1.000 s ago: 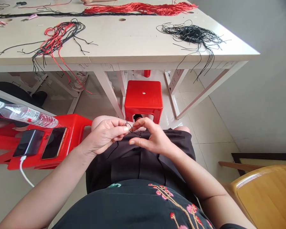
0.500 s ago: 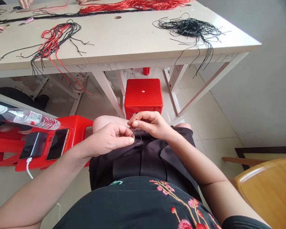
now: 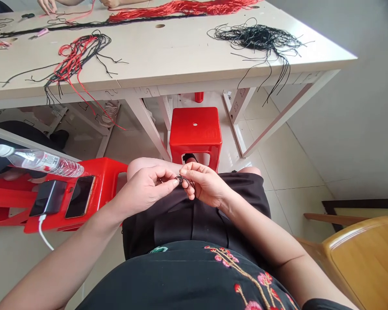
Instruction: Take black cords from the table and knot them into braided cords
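Note:
A thin black cord (image 3: 194,187) is looped between my two hands, above my lap. My left hand (image 3: 153,184) pinches it between thumb and index finger at the left side of a small loop. My right hand (image 3: 204,181) grips it between thumb and index finger, the other fingers curled under, with a strand hanging by them. The fingertips of both hands are close together. How the small loop crosses itself is too small to tell.
On the white table (image 3: 168,51) lie a black cord pile (image 3: 258,38), a red and black bundle (image 3: 74,58) and red cords (image 3: 181,9). A bottle (image 3: 35,160), power bank (image 3: 48,197) and phone (image 3: 80,196) rest at left. A person's hand (image 3: 48,5) shows behind.
My right hand has turned and lowered, its fingers now curled under the cord. The loop between my hands looks smaller. The other person's hands show more at the table's far side.

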Tool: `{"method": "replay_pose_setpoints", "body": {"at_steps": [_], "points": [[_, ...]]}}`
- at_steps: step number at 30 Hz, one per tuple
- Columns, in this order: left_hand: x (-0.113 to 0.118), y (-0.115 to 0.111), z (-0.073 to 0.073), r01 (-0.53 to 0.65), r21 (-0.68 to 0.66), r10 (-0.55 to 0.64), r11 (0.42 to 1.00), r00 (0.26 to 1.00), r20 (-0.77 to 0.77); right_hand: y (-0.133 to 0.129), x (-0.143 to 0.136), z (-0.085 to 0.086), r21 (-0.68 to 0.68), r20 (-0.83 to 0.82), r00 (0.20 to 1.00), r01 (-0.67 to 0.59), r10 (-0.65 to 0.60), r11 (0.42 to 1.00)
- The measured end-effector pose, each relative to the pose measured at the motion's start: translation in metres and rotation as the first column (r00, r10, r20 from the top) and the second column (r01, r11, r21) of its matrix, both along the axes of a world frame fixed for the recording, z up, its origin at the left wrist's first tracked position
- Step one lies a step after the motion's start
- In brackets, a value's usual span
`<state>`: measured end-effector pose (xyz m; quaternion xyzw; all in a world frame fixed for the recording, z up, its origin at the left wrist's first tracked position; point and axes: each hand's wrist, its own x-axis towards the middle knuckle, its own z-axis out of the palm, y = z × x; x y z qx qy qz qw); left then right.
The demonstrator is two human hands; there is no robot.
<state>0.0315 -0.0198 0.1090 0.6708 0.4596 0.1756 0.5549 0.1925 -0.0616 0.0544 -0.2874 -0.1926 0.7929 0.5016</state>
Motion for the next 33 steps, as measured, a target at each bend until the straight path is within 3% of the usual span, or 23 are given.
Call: {"method": "replay_pose_setpoints", "body": {"at_steps": [3, 11, 16, 20, 25, 28, 30, 33], "points": [[0.001, 0.000, -0.003, 0.103, 0.070, -0.099, 0.992, 0.994, -0.052, -0.002, -0.003, -0.003, -0.011, -0.007, 1.000, 0.019, -0.019, 1.000], [-0.002, 0.002, -0.023, -0.079, 0.119, 0.071, 0.990, 0.995, 0.072, -0.005, -0.007, -0.010, -0.044, -0.002, 0.999, -0.036, 0.036, 0.998], [0.001, -0.003, -0.031, -0.181, 0.076, 0.170, 0.981, 0.976, 0.136, -0.007, -0.009, -0.015, -0.014, 0.046, 0.999, 0.023, -0.023, 1.000], [0.004, -0.005, -0.033, -0.237, -0.003, 0.233, 0.971, 0.953, 0.193, -0.008, -0.011, -0.015, 0.012, 0.096, 0.992, 0.085, -0.086, 0.996], [0.009, -0.006, -0.033, -0.267, -0.274, 0.341, 0.924, 0.899, 0.273, -0.009, -0.014, -0.016, 0.143, 0.231, 0.952, 0.170, -0.199, 0.975], [0.012, -0.007, -0.034, -0.289, -0.386, 0.412, 0.876, 0.865, 0.287, -0.010, -0.016, -0.022, 0.255, 0.295, 0.908, 0.226, -0.298, 0.940], [0.014, -0.007, -0.035, -0.289, -0.439, 0.440, 0.850, 0.849, 0.292, -0.011, -0.018, -0.027, 0.372, 0.353, 0.840, 0.278, -0.412, 0.885], [0.017, -0.008, -0.037, -0.283, -0.504, 0.472, 0.816, 0.830, 0.297, -0.014, -0.018, -0.033, 0.633, 0.459, 0.619, 0.274, -0.637, 0.723]]}}
